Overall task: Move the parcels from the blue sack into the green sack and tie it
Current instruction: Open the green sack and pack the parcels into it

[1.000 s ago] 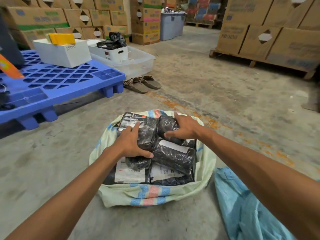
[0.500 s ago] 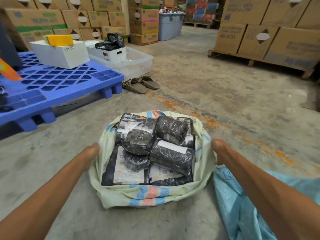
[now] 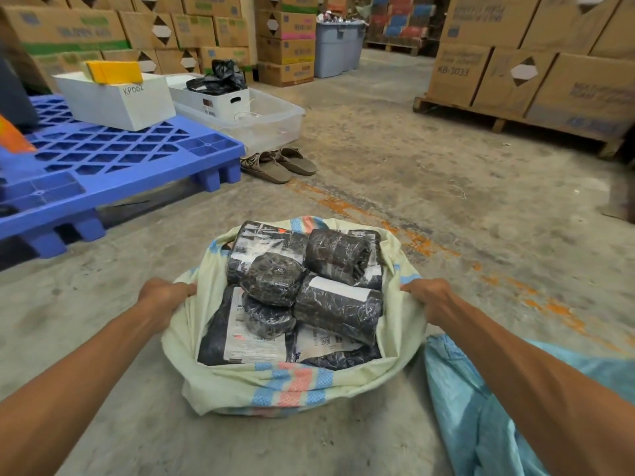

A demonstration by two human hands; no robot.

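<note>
The pale green sack (image 3: 240, 383) with blue and pink stripes stands open on the concrete floor in front of me. Several black plastic-wrapped parcels (image 3: 338, 309) with white labels fill it to the brim. My left hand (image 3: 165, 297) grips the sack's rim on the left side. My right hand (image 3: 427, 297) grips the rim on the right side. The blue sack (image 3: 481, 407) lies flat and crumpled on the floor at the lower right, under my right forearm.
A blue plastic pallet (image 3: 113, 159) with a white box (image 3: 117, 101) lies at the left. Beside it are a clear tub (image 3: 268, 121) and a pair of brown sandals (image 3: 278, 164). Stacked cartons on a wooden pallet (image 3: 515, 118) stand at the right.
Both hands left the parcels on top, moved out to the sack's sides, and now grip its rim, which is pulled up a little on both sides.
</note>
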